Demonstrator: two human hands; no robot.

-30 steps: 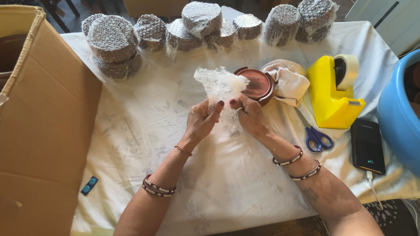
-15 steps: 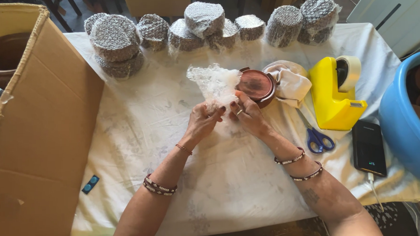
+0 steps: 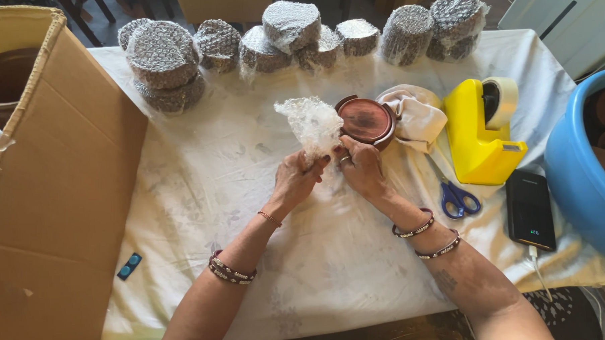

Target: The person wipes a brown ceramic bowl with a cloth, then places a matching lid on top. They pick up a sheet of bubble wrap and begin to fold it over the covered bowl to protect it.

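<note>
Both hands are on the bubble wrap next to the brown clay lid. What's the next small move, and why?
Probably spread the bubble wrap flat: it is bunched between the left hand and right hand, and the clay lid beside it lies bare, unlike the wrapped bundles behind.

White patterned cloth (image 3: 202,187) over table, dark chair legs (image 3: 82,17) beyond, daylight

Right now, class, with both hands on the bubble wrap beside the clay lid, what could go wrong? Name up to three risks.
1. The left hand and right hand pinch only the lower end of the bubble wrap, so it may slip from the fingers or tear.
2. The brown clay lid lies unwrapped right by the right hand; a knock might chip it.
3. The scissors lie near the right forearm and could be brushed.
</note>
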